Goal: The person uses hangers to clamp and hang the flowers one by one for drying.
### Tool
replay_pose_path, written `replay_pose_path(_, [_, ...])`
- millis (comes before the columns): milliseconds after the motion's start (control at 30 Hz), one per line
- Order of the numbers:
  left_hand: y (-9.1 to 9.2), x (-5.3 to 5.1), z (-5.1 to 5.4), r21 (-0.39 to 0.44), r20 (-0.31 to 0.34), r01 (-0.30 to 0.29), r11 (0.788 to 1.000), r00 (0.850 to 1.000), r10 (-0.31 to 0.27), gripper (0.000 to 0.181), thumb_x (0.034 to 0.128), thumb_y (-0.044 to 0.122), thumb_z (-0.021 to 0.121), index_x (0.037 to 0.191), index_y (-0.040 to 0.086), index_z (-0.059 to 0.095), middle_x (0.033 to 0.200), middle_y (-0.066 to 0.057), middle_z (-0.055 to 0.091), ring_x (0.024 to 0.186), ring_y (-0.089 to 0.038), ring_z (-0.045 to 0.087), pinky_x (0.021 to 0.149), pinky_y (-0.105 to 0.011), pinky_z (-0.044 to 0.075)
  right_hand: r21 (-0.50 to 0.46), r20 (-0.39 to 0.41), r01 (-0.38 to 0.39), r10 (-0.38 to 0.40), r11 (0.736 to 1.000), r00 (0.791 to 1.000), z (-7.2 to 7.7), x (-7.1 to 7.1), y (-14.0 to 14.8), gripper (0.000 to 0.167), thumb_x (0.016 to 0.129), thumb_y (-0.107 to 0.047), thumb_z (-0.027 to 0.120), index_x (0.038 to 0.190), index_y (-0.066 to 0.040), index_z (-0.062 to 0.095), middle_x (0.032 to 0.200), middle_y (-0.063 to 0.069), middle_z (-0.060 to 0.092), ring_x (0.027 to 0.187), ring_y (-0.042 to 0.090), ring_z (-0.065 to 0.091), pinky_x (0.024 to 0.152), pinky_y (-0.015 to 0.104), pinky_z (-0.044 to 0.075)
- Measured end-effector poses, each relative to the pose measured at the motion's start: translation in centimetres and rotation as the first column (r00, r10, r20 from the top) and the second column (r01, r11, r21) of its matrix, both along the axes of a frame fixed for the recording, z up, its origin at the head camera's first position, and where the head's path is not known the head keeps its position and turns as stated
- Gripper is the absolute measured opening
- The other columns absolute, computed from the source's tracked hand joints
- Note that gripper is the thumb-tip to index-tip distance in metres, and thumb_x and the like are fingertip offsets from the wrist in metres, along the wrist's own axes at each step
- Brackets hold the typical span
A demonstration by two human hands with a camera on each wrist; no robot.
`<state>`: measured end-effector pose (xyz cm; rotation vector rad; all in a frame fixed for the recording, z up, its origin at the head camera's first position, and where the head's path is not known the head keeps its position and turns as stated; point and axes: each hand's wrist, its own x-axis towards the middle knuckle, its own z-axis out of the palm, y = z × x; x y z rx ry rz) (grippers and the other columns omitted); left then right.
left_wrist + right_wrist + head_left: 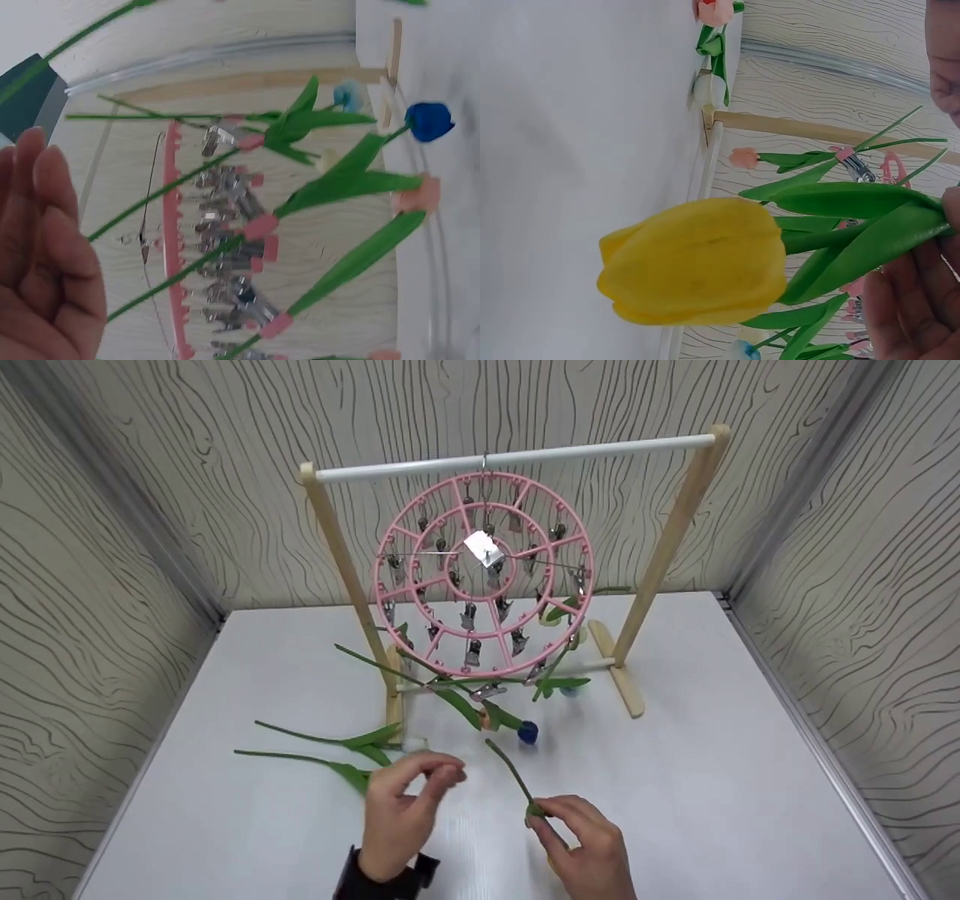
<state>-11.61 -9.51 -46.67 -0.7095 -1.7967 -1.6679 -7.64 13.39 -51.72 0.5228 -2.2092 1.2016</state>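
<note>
My right hand [589,840] pinches a yellow tulip [697,262] by its green stem and leaves, the bare stem end pointing up and away. To its left, my left hand [405,810] hovers with bent fingers, thumb near the forefinger and nothing visible between them. Beyond both hands hangs a pink round clip hanger [487,673] with several metal clips. Clips grip the stems of a blue tulip [430,121], a peach tulip [416,196] and a light blue tulip [349,96], their flowers hanging low. Below the hanger's left side, a white tulip [415,745] lies on the table.
A wooden stand [675,536] with a white crossbar [600,450] carries the hanger; its feet rest on the white table [720,780]. Another flower stem [281,755] lies left of my left hand, its bloom hidden in the head view. Wood-grain patterned walls [247,450] enclose the table.
</note>
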Motion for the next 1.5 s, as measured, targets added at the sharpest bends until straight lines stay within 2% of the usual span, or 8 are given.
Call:
replay_pose_path(133, [-3.2,-1.9,0.7,0.224,0.021,-0.196,0.955,0.980,0.196,0.030,0.1050,0.009,0.059,0.081,-0.007,0.069,0.072,-0.009,0.069,0.064,-0.013,0.065,0.056,-0.020,0.053,-0.011,-0.037,0.018,-0.019,1.000,0.999,-0.4,-0.2,0.5,0.039,0.072,0.012,0.087,0.102,-0.011,0.076,0.093,-0.008,0.070,0.081,0.012,0.070,0.078,0.014,0.054])
replay_pose_path(300, [-6.7,-6.2,0.4,0.326,0.284,-0.402,0.856,0.905,0.317,0.034,0.1093,0.011,0.049,0.092,-0.011,0.069,0.080,-0.014,0.068,0.073,-0.017,0.062,0.065,-0.023,0.048,-0.025,-0.011,0.047,-0.047,0.999,0.999,-0.5,-0.1,0.9,0.039,0.072,0.013,0.086,0.101,-0.012,0.076,0.093,-0.008,0.071,0.081,0.012,0.070,0.077,0.013,0.053])
replay_pose_path(433, [-8.5,-9.4,-1.2,0.174,0.471,-0.419,0.891,0.830,0.299,0.038,0.1118,0.024,0.045,0.120,-0.003,0.070,0.110,-0.017,0.073,0.100,-0.023,0.064,0.081,-0.028,0.048,-0.025,0.024,0.060,-0.059,0.998,0.998,-0.3,0.2,1.1,0.037,0.074,0.011,0.086,0.101,-0.012,0.076,0.093,-0.009,0.071,0.081,0.011,0.070,0.077,0.013,0.053])
replay_pose_path(500, [-8.9,-10.4,-1.7,0.106,0.515,-0.374,0.921,0.813,0.270,0.041,0.1119,0.028,0.044,0.128,-0.001,0.067,0.121,-0.017,0.071,0.110,-0.025,0.063,0.086,-0.029,0.048,-0.022,0.027,0.063,-0.062,0.998,0.998,-0.2,0.3,1.2,0.036,0.074,0.010,0.086,0.101,-0.012,0.076,0.093,-0.010,0.071,0.081,0.010,0.070,0.078,0.013,0.053])
replay_pose_path(600, [-9.0,-11.5,-1.8,0.084,0.540,-0.298,0.951,0.815,0.208,0.042,0.1119,0.027,0.044,0.132,-0.002,0.065,0.128,-0.017,0.068,0.117,-0.027,0.061,0.089,-0.029,0.049,-0.012,0.023,0.066,-0.066,0.998,0.998,-0.2,0.3,1.3,0.035,0.075,0.009,0.086,0.100,-0.013,0.077,0.093,-0.011,0.070,0.081,0.010,0.069,0.078,0.013,0.053])
replay_pose_path(833, [-8.6,-13.1,-0.6,0.110,0.477,-0.093,0.990,0.878,0.030,0.038,0.1125,0.012,0.039,0.141,-0.003,0.057,0.141,-0.018,0.060,0.129,-0.034,0.052,0.097,-0.038,0.044,-0.005,0.061,0.078,-0.078,0.997,0.995,0.2,0.5,1.4,0.034,0.077,0.006,0.086,0.101,-0.017,0.076,0.094,-0.014,0.069,0.083,0.009,0.069,0.079,0.013,0.053])
replay_pose_path(1133, [-8.0,-13.7,-0.5,0.204,0.543,-0.032,0.978,0.835,-0.086,0.038,0.1110,0.005,0.036,0.145,-0.001,0.054,0.137,-0.017,0.062,0.125,-0.029,0.056,0.098,-0.041,0.043,-0.011,0.092,0.062,-0.061,0.998,0.994,0.3,0.7,1.4,0.029,0.080,0.005,0.084,0.099,-0.015,0.076,0.092,-0.007,0.071,0.082,0.009,0.069,0.078,0.013,0.053])
replay_pose_path(1500, [-6.2,-12.5,-1.0,0.045,0.528,0.005,0.999,0.849,-0.028,0.038,0.1078,0.005,0.047,0.138,-0.018,0.051,0.141,-0.034,0.052,0.132,-0.042,0.050,0.097,-0.025,0.048,-0.001,0.109,0.089,-0.088,0.996,0.990,0.7,0.9,1.5,0.025,0.080,0.003,0.085,0.097,-0.013,0.077,0.092,-0.012,0.069,0.081,0.008,0.069,0.077,0.015,0.054])
